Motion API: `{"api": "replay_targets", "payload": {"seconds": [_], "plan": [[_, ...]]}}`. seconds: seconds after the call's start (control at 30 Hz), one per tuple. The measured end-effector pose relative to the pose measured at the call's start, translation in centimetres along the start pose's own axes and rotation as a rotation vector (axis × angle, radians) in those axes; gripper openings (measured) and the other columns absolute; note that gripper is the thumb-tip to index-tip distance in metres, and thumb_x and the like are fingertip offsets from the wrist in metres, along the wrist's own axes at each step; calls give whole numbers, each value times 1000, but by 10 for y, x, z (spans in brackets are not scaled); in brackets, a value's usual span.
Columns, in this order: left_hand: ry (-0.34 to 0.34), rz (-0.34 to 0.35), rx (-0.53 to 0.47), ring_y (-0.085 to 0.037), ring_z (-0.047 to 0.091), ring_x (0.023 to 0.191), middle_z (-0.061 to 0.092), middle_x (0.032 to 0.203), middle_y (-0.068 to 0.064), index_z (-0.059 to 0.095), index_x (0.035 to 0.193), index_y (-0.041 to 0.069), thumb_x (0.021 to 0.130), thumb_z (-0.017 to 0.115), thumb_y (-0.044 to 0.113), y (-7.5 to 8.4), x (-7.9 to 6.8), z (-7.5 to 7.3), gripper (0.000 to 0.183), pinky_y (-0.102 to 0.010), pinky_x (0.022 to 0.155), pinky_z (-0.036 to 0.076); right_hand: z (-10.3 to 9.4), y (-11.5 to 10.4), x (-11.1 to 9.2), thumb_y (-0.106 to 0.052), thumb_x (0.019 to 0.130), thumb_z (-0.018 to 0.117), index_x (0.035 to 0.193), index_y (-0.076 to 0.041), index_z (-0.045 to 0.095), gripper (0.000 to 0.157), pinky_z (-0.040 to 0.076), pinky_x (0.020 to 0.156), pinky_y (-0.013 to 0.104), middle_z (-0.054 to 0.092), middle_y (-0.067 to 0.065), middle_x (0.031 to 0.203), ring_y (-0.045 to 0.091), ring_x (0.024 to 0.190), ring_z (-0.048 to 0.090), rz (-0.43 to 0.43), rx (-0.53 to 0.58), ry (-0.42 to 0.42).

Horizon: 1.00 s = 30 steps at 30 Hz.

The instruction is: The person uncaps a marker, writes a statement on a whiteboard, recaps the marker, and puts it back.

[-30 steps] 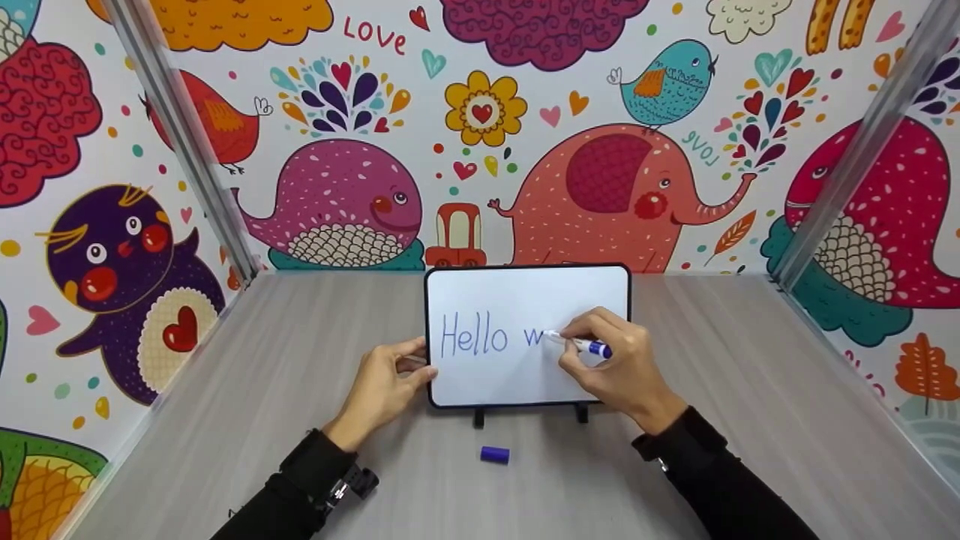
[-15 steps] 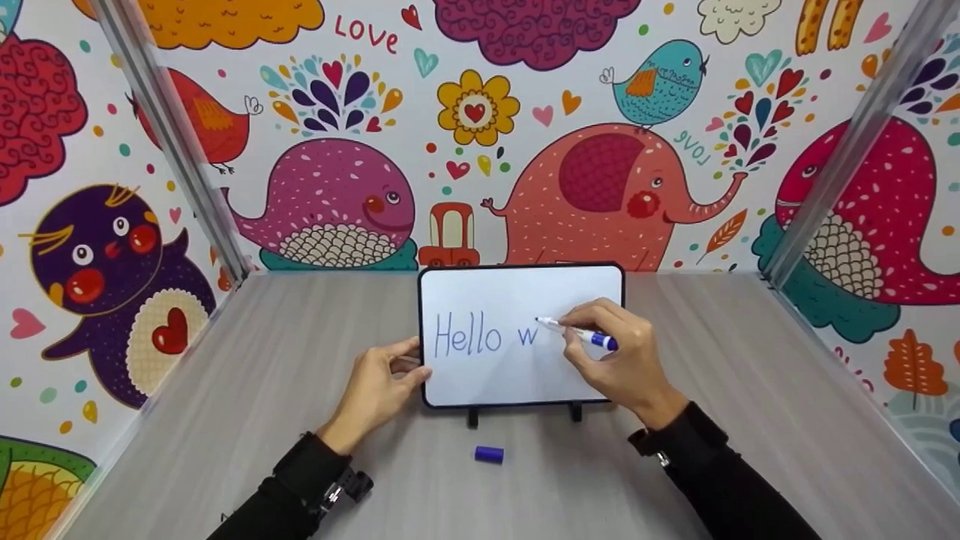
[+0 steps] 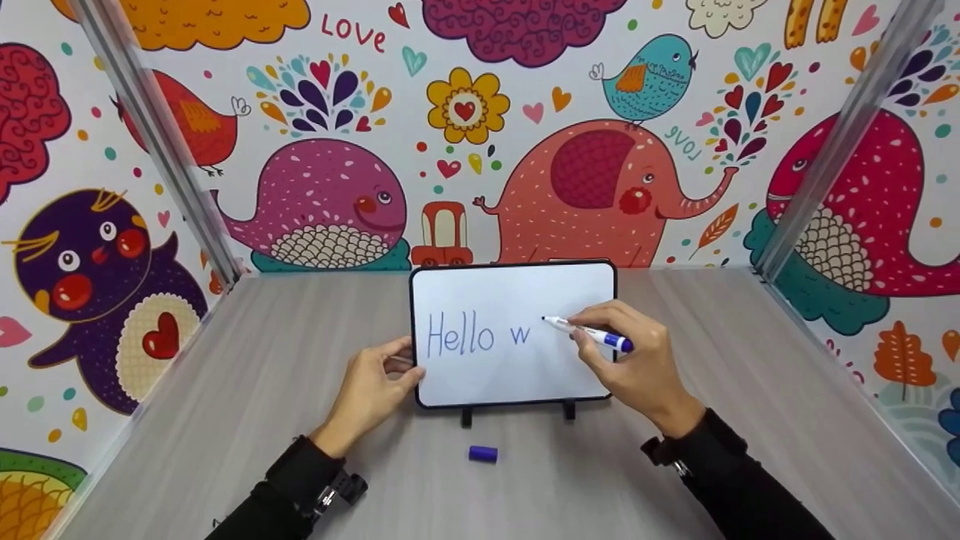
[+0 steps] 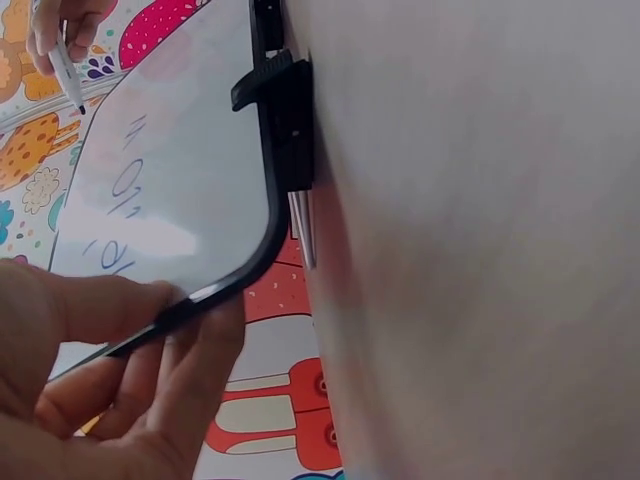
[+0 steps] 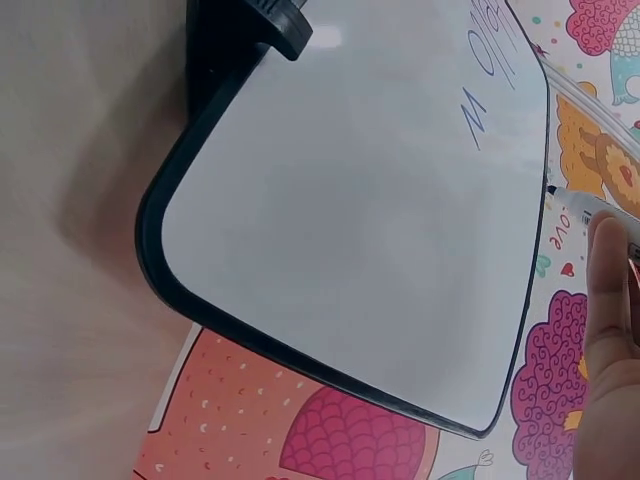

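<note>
A black-framed whiteboard (image 3: 480, 375) stands tilted on small black feet, with "Hello w" handwritten on it in blue. My left hand (image 3: 375, 390) grips its left edge, thumb (image 4: 120, 305) on the front and fingers behind. In my right hand (image 3: 637, 360) a white marker with a blue end (image 3: 592, 334) is pinched between thumb and fingers. Its dark tip points left, to the right of the "w". In the right wrist view the marker (image 5: 590, 207) appears held off the board's surface. A blue marker cap (image 3: 483, 454) lies on the table in front of the board.
The grey wood-grain table (image 3: 300, 315) meets a back wall (image 3: 517, 187) printed with cartoon animals, close behind the board. Printed side panels stand left and right, with metal posts (image 3: 161, 150) at the corners. A black support foot (image 4: 290, 110) juts out under the board.
My right hand has lifted the marker off the "w" and shifted it rightward relative to the board. The "w" now shows whole. My left hand keeps its hold; the head view has shifted slightly.
</note>
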State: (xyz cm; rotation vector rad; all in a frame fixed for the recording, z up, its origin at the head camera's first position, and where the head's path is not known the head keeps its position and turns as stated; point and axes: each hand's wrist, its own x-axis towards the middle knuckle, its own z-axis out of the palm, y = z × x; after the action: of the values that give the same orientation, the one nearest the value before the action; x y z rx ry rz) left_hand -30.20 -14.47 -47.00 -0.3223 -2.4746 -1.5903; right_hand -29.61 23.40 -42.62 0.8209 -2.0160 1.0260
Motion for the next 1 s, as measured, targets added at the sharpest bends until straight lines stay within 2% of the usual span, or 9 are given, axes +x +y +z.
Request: {"api": "replay_targets", "payload": {"seconds": [0.17, 0.37, 0.5, 0.73, 1.0], "plan": [[8, -15, 5, -34, 85, 107, 86, 118, -23, 71, 146, -14, 97, 87, -10, -1, -1, -1, 52, -40, 97, 73, 3, 2, -2, 4, 94, 92, 116, -13, 89, 28, 64, 89, 11, 88, 0, 110, 17, 93, 80, 4, 5, -11], [3, -18, 4, -34, 84, 108, 85, 118, -21, 72, 144, -11, 97, 87, -11, -1, 0, -1, 50, -38, 100, 73, 6, 8, -5, 0, 96, 93, 117, -11, 89, 24, 66, 95, 13, 87, 0, 110, 16, 97, 82, -18, 12, -60], [0, -25, 1, -34, 86, 106, 86, 115, -21, 72, 146, -10, 97, 85, -13, -2, 0, 1, 50, -36, 97, 73, 9, 11, -8, 2, 94, 94, 116, -12, 89, 27, 66, 97, 13, 87, 0, 110, 17, 98, 82, -33, 11, -69], [-12, -31, -46, -37, 87, 107, 87, 115, -24, 65, 155, -14, 99, 85, -12, -1, 0, 1, 59, -34, 94, 73, 13, 15, -13, 5, 90, 96, 115, -13, 89, 32, 65, 97, 12, 87, 1, 109, 20, 96, 82, -57, -4, -66], [-14, -20, -56, -37, 87, 108, 86, 118, -27, 64, 154, -15, 98, 85, -12, -1, 0, 3, 60, -32, 94, 73, 14, 18, -14, 4, 91, 96, 115, -11, 88, 29, 66, 98, 14, 86, 1, 109, 16, 98, 83, -70, -42, -98]]}}
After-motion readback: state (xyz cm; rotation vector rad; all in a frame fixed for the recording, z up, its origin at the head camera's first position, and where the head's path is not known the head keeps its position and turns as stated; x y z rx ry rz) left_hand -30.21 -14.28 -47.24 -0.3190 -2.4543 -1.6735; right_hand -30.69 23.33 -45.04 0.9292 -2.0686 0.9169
